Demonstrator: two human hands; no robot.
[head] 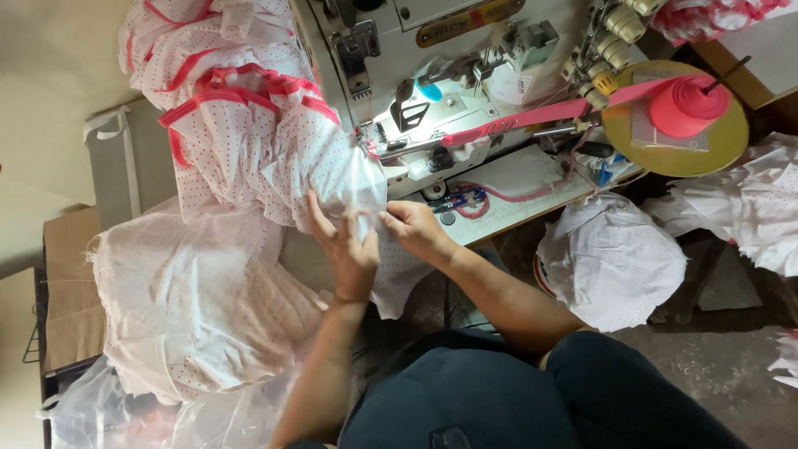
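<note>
Hands pinch thin gathered dotted fabric.

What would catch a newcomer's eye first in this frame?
Probably the bright pink tape roll on its yellow disc at upper right, feeding toward the sewing machine. Next, the white dotted fabric with pink trim, heaped at upper left, which the left hand and right hand pinch at centre.

White fabric with small red dots and pink trim; pink tape roll on yellow disc
</note>
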